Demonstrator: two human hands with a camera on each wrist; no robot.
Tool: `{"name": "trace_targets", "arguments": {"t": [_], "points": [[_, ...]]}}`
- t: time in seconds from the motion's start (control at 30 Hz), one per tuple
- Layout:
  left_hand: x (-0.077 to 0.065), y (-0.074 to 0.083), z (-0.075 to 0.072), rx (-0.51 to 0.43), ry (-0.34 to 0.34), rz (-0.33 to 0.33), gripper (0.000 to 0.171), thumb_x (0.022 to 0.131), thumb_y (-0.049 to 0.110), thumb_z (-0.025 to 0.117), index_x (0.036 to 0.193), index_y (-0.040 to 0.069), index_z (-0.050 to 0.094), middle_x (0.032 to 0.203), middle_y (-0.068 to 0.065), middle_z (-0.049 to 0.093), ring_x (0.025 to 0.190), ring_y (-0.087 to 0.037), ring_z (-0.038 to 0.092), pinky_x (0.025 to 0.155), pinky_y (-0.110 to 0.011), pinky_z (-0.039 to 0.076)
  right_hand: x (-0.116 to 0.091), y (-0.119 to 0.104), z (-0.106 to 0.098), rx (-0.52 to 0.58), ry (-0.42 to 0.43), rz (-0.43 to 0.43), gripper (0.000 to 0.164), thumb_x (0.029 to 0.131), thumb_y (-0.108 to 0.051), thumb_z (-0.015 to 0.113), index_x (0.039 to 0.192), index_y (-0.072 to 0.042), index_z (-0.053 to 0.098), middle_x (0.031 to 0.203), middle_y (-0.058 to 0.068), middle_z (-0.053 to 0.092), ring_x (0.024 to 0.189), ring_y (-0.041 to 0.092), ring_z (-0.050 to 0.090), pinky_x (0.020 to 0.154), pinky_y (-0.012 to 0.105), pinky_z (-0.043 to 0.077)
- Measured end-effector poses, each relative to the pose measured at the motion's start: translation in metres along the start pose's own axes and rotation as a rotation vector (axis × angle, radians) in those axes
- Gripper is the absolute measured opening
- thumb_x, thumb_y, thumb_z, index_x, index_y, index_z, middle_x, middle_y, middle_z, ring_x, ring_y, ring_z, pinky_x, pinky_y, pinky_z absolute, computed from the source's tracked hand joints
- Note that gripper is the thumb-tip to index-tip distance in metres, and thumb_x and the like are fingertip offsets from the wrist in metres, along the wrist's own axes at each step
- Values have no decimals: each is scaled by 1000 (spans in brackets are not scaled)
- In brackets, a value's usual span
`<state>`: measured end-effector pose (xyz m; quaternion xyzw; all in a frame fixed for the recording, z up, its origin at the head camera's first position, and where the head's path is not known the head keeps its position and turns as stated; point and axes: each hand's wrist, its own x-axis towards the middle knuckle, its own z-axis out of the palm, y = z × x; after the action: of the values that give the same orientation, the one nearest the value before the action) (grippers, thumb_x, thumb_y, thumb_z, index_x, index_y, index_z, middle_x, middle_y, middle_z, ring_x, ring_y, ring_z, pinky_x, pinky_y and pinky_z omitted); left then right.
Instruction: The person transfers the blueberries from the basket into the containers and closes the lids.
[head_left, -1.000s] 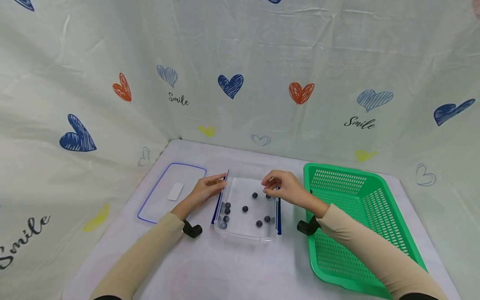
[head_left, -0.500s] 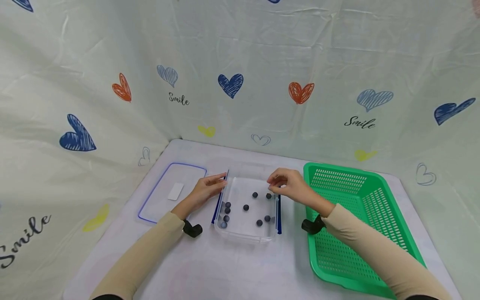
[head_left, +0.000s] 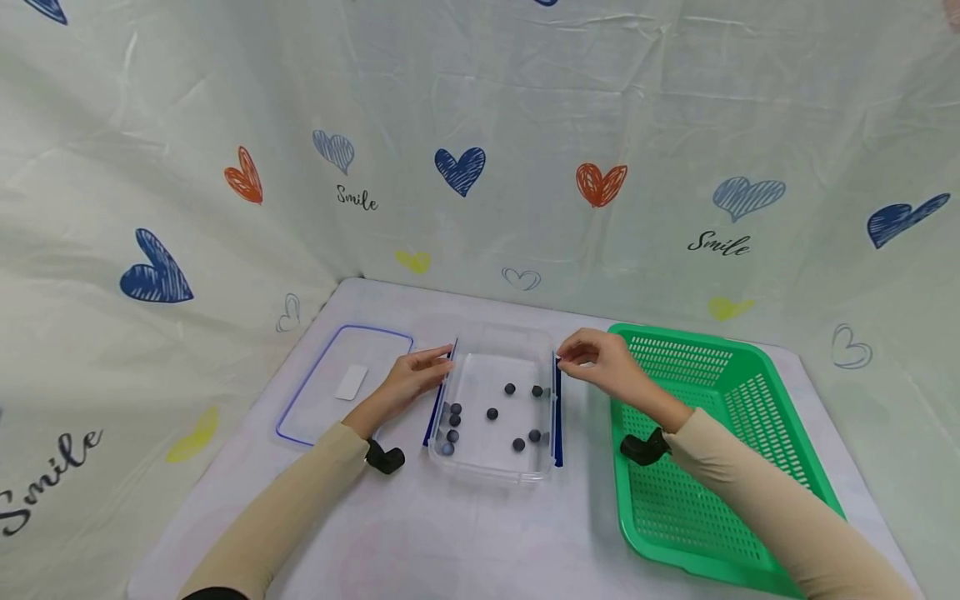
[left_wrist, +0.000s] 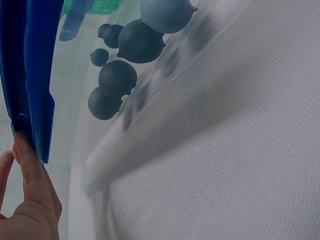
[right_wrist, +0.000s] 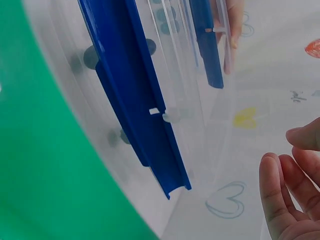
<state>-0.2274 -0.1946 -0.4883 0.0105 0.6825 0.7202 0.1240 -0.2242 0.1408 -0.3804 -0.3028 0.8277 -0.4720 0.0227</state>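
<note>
A clear plastic box (head_left: 495, 472) with blue side latches stands mid-table. Several dark blue-grey round balls with small nubs lie in it, among them one ball (head_left: 492, 414) near the middle and a row along the left wall. My left hand (head_left: 411, 382) touches the box's left side; in the left wrist view its straight fingers (left_wrist: 32, 172) rest against the blue latch (left_wrist: 40, 75). My right hand (head_left: 603, 364) hovers by the box's far right corner, beside the right latch (head_left: 558, 421). In the right wrist view its thumb and bent fingers (right_wrist: 272, 187) stand apart, holding nothing.
To the left lies a clear lid (head_left: 315, 385) with a blue rim and a white label (head_left: 351, 382). A large green plastic basket (head_left: 626, 508) stands at the right under my right forearm. A curtain with printed hearts (head_left: 461, 171) hangs behind the table.
My right hand has moved right, from above the inside of the box to beyond its right wall. The ball near the far right wall now shows fully. My left hand has stayed put.
</note>
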Motion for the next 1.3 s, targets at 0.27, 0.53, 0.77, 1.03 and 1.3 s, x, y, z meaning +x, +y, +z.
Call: {"name": "trace_targets", "arguments": {"t": [0.27,0.53,0.77,1.03,1.3], "points": [[1,0,1,-5,2,-6,54,82,26,70,131,14,52,113,-11,55,114,-22,52,92,-25,45,-10,-10,-15,-30,45,49,13,83,1,65,96,1,63,95,19,62,84,30,60,71,34,54],[-1,1,1,-9,9,-6,54,82,26,70,132,14,51,116,-11,54,115,-22,51,92,-26,44,-21,-3,-30,-53,109,80,13,84,-1,64,97,2,63,95,21,61,83,33,60,66,25,53],[-3,5,3,-1,-9,-1,55,84,23,68,134,11,48,111,-9,55,116,-26,50,93,-28,44,-30,2,-41,-63,146,74,15,85,-1,63,99,5,62,96,21,62,85,34,60,67,21,52],[-2,2,3,14,19,7,56,81,26,71,132,13,51,109,-9,57,107,-19,55,91,-27,46,-41,16,-51,-104,187,100,19,86,-2,62,102,9,60,97,23,63,88,35,59,72,19,51],[-1,1,4,11,21,18,54,82,24,70,132,12,52,108,-8,58,104,-15,57,89,-26,47,-48,60,-59,-175,212,134,20,87,-11,64,103,2,62,99,16,64,89,26,60,71,15,49]]}}
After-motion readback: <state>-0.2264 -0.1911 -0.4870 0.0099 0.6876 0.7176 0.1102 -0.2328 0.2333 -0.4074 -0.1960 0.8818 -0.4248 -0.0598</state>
